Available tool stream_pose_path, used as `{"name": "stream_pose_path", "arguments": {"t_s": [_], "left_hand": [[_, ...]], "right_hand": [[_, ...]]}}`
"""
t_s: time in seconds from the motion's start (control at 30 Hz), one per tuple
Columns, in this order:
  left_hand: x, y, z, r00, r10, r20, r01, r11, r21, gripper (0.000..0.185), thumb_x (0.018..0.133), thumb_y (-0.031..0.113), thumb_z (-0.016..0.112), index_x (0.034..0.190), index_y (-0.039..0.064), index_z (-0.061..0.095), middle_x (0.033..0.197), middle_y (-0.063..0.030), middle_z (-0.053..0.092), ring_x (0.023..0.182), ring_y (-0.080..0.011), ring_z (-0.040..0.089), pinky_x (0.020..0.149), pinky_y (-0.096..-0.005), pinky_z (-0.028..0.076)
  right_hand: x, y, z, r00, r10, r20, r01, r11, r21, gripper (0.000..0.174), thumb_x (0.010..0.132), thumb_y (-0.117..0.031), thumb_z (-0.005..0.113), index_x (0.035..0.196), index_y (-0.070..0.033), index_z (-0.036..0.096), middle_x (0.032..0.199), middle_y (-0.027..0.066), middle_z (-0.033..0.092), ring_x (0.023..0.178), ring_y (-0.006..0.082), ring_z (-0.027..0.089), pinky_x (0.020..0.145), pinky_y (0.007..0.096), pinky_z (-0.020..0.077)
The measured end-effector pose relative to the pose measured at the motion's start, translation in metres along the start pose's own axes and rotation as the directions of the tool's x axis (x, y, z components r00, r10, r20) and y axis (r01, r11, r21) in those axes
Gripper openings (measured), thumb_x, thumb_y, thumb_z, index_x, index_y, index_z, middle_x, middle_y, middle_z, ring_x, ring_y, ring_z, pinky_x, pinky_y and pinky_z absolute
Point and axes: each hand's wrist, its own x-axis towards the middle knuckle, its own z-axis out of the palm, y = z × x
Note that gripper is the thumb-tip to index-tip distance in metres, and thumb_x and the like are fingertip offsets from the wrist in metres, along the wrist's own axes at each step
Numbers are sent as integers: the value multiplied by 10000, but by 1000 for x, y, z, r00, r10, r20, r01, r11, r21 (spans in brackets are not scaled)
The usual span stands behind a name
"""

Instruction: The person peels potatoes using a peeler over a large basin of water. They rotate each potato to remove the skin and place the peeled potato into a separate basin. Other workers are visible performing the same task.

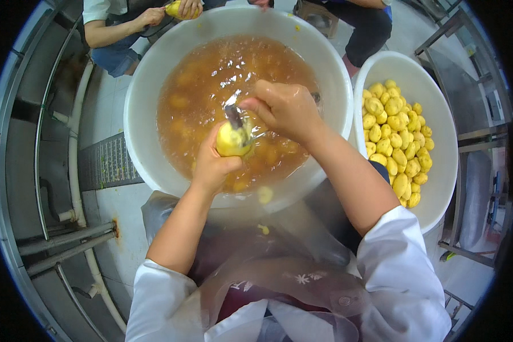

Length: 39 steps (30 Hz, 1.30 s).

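Over a large white tub [143, 141] of brownish water [188, 115], my left hand [211, 164] grips a yellow peeled potato [231, 141] from its left side and below. A dark-handled peeler [234, 116] is in my right hand [284, 109], its blurred working end against the potato's upper right. My right thumb lies along the handle. Several potatoes show dimly under the water's surface. One pale peel scrap [265, 195] is blurred near the tub's front rim, and a smaller scrap [263, 229] lies lower, over my clear apron [282, 256].
At right stands a second white tub [442, 141] with a heap of peeled potatoes [399, 137]. Across the tub, a co-worker's hands [151, 17] hold a potato [179, 9]; another person's leg [370, 32] shows at upper right. A floor drain grate [107, 162] and pipes [79, 111] lie left.
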Motion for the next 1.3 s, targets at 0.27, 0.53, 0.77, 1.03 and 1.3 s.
{"name": "stream_pose_path", "arguments": {"t_s": [0.27,0.53,0.77,1.03,1.3], "left_hand": [[-6,4,-1,990,20,140,7,981,-193,656,523,35,543,1179,24,513,1139,-153,585,1008,-278,591,718,-422,548],[-4,9,-10,988,-122,93,143,953,-268,710,567,27,476,1277,14,462,1153,-180,578,1012,-300,592,733,-427,548],[-3,13,-7,988,-132,77,150,942,-301,695,565,25,500,1259,16,472,1122,-166,588,963,-296,607,676,-434,557],[-3,10,-5,984,-162,75,178,895,-410,655,581,8,486,1235,20,467,1040,-135,589,877,-280,592,646,-424,538],[-3,13,-11,998,-60,21,63,957,-283,688,559,23,478,1247,31,463,1077,-127,580,895,-274,599,630,-405,539]], "right_hand": [[3,32,3,939,313,144,-279,935,-218,357,879,-404,625,752,-75,567,662,179,629,621,374,637,515,452,492],[-4,-10,-5,977,-93,190,98,995,-17,333,861,-399,644,731,-113,532,606,101,601,547,280,625,471,392,473],[3,13,4,989,-114,-92,113,993,-17,314,868,-388,636,725,-131,527,555,86,579,517,294,612,432,399,453],[-4,19,19,1000,8,9,-7,997,-74,352,867,-412,634,744,-93,550,571,119,590,546,320,621,463,412,470],[7,10,-5,955,295,41,-293,955,-47,325,861,-375,653,742,-84,570,636,152,621,625,355,641,528,433,491]]}}
